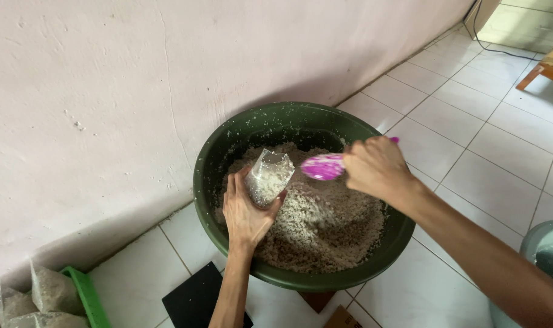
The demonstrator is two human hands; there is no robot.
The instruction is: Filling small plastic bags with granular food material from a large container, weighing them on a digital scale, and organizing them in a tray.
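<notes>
A dark green round basin (211,152) stands on the tiled floor by the wall, filled with a pale grainy mixture (325,225). My left hand (245,212) grips a small clear plastic bag (268,176), partly filled with the same mixture, held upright over the basin. My right hand (376,167) holds a pink scoop (322,166), its bowl just to the right of the bag's open mouth.
The pink-white wall (106,91) runs along the left. A green tray (87,294) with filled clear bags (53,291) sits at the bottom left. A black flat object (194,297) lies in front of the basin. A pale green container (546,246) shows at the right edge; a wooden furniture leg (534,74) at the top right.
</notes>
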